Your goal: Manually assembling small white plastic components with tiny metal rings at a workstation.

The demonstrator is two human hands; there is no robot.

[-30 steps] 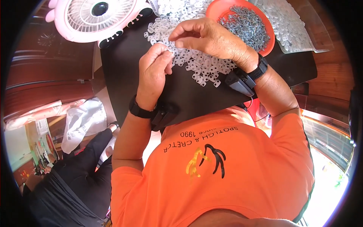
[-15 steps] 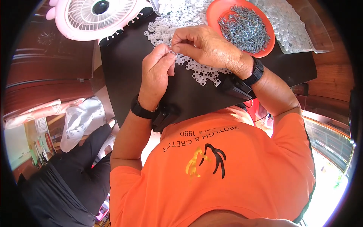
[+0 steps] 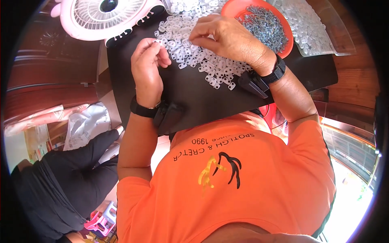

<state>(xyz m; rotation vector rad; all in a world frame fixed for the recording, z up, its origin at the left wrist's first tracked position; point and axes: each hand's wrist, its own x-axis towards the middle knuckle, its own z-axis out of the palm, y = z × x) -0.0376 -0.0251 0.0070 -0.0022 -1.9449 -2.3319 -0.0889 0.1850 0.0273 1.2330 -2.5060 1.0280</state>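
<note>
Small white pieces [image 3: 219, 67], many with a hole, heaped loose on the dark table [image 3: 190, 93], left and near side of the red bowl [image 3: 233, 9]. One white piece [image 3: 157, 41] seemingly pinched between thumb and finger of the left hand [image 3: 149, 65], well left of the bowl. Right hand [image 3: 229, 38] just left of the bowl, above the heap, fingers curled; cannot tell about any grasp. Step in hand, by judgement: handling pieces singly. Needed for the next move, probably: light, exact fingertip grip, without scattering neighbours. Inside the bowl, small metal fasteners [image 3: 265, 28]; right of the bowl, clear tray [image 3: 344, 44]; far left, pink fan [image 3: 101, 20].
</note>
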